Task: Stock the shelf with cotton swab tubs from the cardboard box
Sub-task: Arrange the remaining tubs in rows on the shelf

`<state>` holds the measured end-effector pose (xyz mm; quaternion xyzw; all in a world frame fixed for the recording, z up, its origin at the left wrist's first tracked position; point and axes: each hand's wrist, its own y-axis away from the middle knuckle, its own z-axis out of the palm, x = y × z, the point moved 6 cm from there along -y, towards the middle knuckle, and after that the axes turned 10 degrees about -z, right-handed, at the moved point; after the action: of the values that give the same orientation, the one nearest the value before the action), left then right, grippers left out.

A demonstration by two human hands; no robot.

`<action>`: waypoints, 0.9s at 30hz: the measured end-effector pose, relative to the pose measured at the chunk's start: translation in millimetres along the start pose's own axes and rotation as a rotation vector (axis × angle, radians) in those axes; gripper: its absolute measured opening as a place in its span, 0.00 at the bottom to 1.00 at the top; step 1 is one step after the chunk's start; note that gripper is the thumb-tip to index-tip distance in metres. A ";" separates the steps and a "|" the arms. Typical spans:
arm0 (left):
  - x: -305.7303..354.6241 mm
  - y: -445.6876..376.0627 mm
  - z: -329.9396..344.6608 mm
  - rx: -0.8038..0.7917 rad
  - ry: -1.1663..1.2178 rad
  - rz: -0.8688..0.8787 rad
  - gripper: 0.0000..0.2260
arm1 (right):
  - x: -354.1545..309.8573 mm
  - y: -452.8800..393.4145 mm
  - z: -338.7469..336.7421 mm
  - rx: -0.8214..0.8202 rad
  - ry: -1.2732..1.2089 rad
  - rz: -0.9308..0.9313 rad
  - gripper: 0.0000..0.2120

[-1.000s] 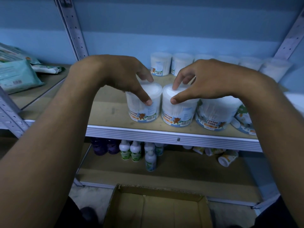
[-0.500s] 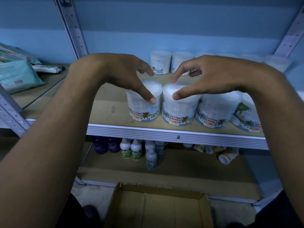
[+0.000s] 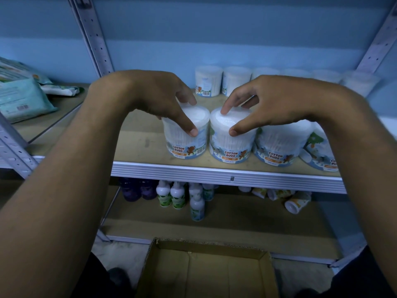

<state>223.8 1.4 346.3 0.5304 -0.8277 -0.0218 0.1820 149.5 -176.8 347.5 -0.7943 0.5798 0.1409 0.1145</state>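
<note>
On the shelf (image 3: pixel 137 145), each hand grips 1 upright tub from above: left hand (image 3: pixel 159 97) the left tub (image 3: pixel 185 140), right hand (image 3: pixel 272 104) the right tub (image 3: pixel 232 143), touching side by side.

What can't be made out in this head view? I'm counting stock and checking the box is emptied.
- Back row of white cotton swab tubs: those to the right are blurred, so the count is unclear.
- Rightmost front tub: partly hidden by the right forearm.
- Brown cardboard box: its near part is cut off by the bottom edge.
- Fallen small bottles on the lower shelf: labels too small to read.
</note>
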 end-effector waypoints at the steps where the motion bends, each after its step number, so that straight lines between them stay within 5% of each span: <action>1: 0.5 -0.1 0.1 -0.003 0.002 -0.001 0.34 | 1.0 -0.5 0.5 -0.002 -0.005 -0.007 0.22; 22: -0.4 -0.5 0.7 0.001 -0.021 -0.016 0.38 | -0.8 6.8 -2.3 -0.028 -0.013 -0.023 0.25; 27: 11.5 0.7 -9.3 0.106 -0.074 0.046 0.42 | 1.8 23.8 -19.2 0.002 -0.014 0.020 0.27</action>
<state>221.9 -7.1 358.3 0.5190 -0.8458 0.0067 0.1232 129.0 -192.2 364.3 -0.7875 0.5868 0.1470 0.1179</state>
